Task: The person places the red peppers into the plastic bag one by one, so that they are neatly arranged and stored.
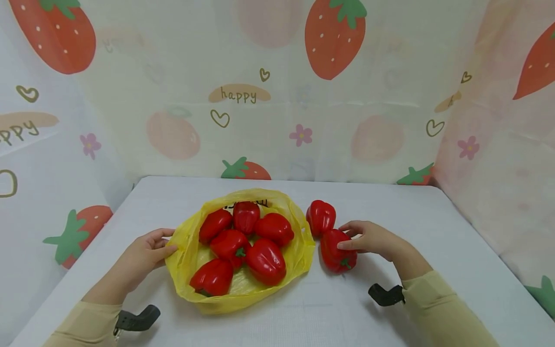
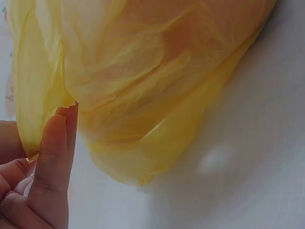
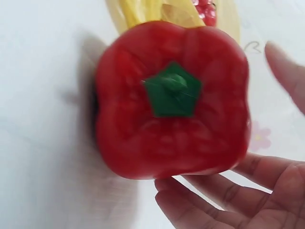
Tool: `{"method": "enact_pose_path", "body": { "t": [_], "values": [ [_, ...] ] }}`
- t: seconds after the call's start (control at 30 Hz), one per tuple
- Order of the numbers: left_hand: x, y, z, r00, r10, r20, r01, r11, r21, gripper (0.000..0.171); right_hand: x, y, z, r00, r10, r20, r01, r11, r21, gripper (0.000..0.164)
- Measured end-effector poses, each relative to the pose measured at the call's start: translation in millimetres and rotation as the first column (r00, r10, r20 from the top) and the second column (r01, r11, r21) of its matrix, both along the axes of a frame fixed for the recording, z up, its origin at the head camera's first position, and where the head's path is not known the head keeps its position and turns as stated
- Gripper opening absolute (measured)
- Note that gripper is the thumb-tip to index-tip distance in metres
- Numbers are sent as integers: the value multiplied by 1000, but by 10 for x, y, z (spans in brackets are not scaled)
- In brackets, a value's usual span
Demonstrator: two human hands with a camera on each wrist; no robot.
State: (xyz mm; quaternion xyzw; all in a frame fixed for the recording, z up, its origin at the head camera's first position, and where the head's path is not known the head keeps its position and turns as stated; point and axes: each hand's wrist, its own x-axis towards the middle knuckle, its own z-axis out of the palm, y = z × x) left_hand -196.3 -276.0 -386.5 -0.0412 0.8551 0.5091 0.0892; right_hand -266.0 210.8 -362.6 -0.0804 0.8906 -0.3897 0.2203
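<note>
A yellow plastic bag [image 1: 238,303] sits mouth-up on the table with several red bell peppers [image 1: 265,261] inside, some showing green stems. My left hand [image 1: 147,253] pinches the left edge of the bag between thumb and fingers; the left wrist view shows the film [image 2: 40,86] caught there. To the right of the bag, my right hand [image 1: 368,238] is around one red bell pepper [image 1: 335,255], its green stem facing me. In the right wrist view the fingers lie along that pepper [image 3: 128,138], while the thumb stands apart from it. Another bell pepper [image 1: 321,218] rests just behind.
The white table [image 1: 299,318] runs back to a hanging cloth [image 1: 269,144] printed with strawberries, hearts and flowers, which also closes in both sides. A black strap-like piece juts from each wrist, below the hands.
</note>
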Motion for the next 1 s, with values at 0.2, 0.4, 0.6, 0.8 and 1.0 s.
{"method": "enact_pose_path", "body": {
  "t": [0.2,0.4,0.6,0.8,1.0],
  "values": [
    [-4,3,-3,1000,-2,2,2,1000,6,53,27,-23,-59,1000,2,2,-2,1000,5,68],
    [-12,6,-12,1000,-11,-3,11,1000,10,54,32,-12,-67,1000,23,4,-23,1000,4,65],
    [-12,14,-20,1000,-7,-2,7,1000,2,54,35,35,-26,998,62,-20,-61,998,30,59],
    [-6,12,-26,1000,-6,-6,6,1000,-4,55,33,101,6,997,76,-19,-75,997,37,59],
    [-2,9,-26,1000,-9,-12,9,1000,-3,54,69,138,34,996,93,-15,-93,995,43,67]
  ]
}}
